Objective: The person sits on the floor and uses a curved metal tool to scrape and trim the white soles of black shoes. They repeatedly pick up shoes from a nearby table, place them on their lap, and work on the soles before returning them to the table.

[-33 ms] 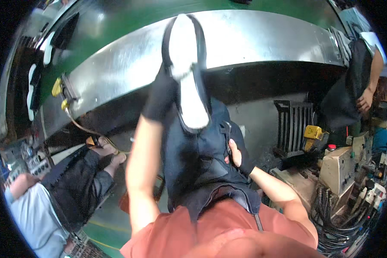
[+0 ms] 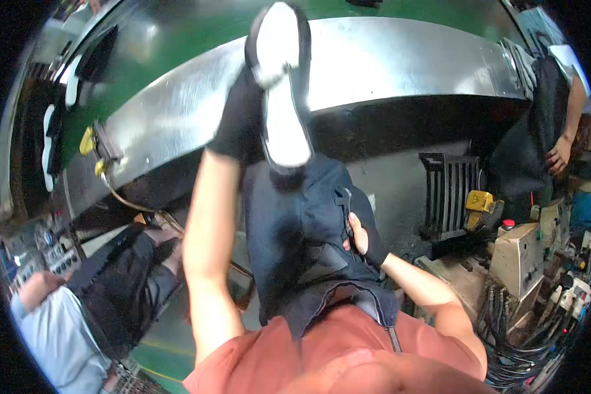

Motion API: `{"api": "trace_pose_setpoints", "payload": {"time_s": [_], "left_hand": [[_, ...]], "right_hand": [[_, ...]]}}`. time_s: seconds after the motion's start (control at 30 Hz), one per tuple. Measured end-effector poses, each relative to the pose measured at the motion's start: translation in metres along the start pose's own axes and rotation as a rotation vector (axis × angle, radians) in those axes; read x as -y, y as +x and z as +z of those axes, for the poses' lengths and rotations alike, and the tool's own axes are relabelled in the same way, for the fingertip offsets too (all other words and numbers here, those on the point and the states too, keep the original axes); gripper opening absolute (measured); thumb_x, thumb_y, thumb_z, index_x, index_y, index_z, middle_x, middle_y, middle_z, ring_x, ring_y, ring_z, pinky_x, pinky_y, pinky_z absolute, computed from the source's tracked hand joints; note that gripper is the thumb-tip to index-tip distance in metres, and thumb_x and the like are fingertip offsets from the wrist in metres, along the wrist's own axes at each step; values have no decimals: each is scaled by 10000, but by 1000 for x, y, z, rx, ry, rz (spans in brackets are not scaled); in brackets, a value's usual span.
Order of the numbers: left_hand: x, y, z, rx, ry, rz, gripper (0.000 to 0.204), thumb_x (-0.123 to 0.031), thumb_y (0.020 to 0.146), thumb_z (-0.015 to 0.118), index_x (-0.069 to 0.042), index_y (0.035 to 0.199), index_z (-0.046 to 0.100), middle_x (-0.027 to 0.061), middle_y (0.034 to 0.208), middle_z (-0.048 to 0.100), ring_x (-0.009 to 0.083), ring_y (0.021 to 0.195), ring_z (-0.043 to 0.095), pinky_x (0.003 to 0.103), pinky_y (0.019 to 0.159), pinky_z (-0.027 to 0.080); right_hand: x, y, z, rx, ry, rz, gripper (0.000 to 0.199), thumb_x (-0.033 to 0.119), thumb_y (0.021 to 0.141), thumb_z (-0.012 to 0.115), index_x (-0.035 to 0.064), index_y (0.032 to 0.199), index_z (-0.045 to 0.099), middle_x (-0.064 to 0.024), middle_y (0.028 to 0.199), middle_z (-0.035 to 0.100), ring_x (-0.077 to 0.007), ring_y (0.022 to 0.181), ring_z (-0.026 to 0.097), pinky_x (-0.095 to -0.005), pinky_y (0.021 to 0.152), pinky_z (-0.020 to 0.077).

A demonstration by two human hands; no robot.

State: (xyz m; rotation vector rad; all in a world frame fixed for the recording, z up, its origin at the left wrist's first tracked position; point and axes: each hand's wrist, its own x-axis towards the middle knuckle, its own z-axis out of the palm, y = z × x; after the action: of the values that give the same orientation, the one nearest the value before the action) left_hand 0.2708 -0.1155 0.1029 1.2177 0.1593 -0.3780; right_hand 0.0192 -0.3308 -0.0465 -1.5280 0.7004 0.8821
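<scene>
My left hand, in a black glove, is raised in front of me and grips a black shoe whose white sole faces the camera. The shoe stands over the curved steel table. My right hand, in a black fingerless glove, is low at my waist. Its thumb and fingers pinch a fold of the dark blue apron that hangs down my front. My bare forearms come up from an orange-red shirt.
A green belt runs behind the steel table, with white soles at its left end. A seated person is at lower left, a standing person at right. A black grille, yellow box and cables crowd the right.
</scene>
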Motion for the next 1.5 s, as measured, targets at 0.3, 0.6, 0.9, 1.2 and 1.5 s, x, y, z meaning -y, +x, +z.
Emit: {"api": "trace_pose_setpoints", "payload": {"time_s": [0.3,0.6,0.9,1.2,1.5], "left_hand": [[28,164,-57,584,1434,714,409,-305,846,623,-42,1156,583,184,1071,627,329,998,605,378,869,477],[72,-12,-108,350,-623,-58,580,-265,831,635,-4,1298,409,219,1290,475,374,1135,519,466,895,478],[-1,-128,-32,218,-1163,233,818,-511,829,430,-96,1460,116,224,1494,126,389,1391,88,529,1124,40],[0,-228,-5,198,-989,400,736,-474,877,394,-93,1458,151,198,1508,114,358,1398,99,503,1132,47],[-4,-266,3,221,-1030,503,894,-527,788,575,-88,1448,161,221,1484,174,369,1351,234,496,1120,150]], "right_hand": [[106,70,0,84,-139,-37,662,552,944,287,-32,849,583,-104,541,562,-172,446,565,-298,441,454],[121,81,-5,156,-123,-34,573,480,962,287,11,1277,383,-92,571,541,-151,382,518,-279,358,432],[64,55,15,46,-198,-42,607,536,937,318,-23,897,550,-85,528,521,-157,390,525,-299,383,421],[27,28,26,14,-119,-231,590,558,930,325,28,737,502,-77,511,500,-159,384,511,-296,370,401],[47,35,25,-46,-238,-292,599,533,931,332,-3,724,501,-88,533,505,-179,399,541,-317,389,439]]}}
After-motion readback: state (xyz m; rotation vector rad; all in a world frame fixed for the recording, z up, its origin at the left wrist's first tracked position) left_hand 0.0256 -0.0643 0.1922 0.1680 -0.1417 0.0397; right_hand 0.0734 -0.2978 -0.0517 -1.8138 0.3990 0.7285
